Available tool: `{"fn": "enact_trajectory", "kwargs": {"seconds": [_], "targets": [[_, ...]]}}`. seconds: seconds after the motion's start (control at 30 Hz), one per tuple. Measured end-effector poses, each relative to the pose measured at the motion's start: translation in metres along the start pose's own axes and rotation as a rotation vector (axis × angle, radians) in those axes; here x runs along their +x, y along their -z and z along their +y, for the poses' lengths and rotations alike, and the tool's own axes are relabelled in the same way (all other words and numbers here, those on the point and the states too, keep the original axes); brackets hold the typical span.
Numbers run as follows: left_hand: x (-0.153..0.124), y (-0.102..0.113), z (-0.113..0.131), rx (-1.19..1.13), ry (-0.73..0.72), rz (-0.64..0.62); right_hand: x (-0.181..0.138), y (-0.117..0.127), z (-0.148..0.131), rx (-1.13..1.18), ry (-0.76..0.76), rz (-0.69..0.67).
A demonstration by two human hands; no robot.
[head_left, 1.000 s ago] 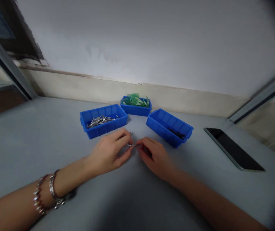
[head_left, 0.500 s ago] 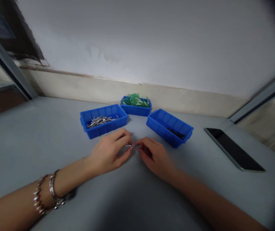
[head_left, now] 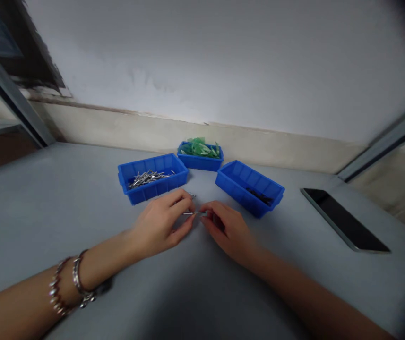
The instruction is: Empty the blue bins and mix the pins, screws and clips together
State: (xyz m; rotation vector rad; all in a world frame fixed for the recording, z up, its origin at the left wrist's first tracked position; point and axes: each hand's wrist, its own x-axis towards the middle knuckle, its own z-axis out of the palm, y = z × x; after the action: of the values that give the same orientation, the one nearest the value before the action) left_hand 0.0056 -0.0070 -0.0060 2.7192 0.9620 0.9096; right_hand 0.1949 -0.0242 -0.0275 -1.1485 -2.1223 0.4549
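My left hand (head_left: 165, 219) is closed, with thumb and fingers pinching a thin silver metal pin (head_left: 188, 214) that points toward my right hand. Facing it, my right hand (head_left: 228, 232) has its fingertips drawn together at the pin's far end; the small piece between them is too tiny and blurred to name. A second silver pin (head_left: 193, 194) shows just beyond my left fingers, partly hidden by them. Close past my left hand stands a blue bin (head_left: 158, 191) with many silver pins (head_left: 147, 178) in it.
Beyond my right hand is a blue bin (head_left: 239, 193) holding small dark pieces (head_left: 260, 196). A third blue bin (head_left: 200, 163) with green plastic bags (head_left: 199, 147) stands against the wall. A phone (head_left: 344, 219) lies on the grey table (head_left: 28, 212) at right.
My right fingertips have opened slightly around the pin's far end. Otherwise both hands and the bins stay in the same places.
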Motion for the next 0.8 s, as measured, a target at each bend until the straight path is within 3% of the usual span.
{"fn": "enact_trajectory", "kwargs": {"seconds": [0.8], "targets": [[-0.0014,-0.0011,-0.0029,0.033,-0.041,-0.008,0.0009,0.0003,0.002,-0.009,0.074,0.075]]}}
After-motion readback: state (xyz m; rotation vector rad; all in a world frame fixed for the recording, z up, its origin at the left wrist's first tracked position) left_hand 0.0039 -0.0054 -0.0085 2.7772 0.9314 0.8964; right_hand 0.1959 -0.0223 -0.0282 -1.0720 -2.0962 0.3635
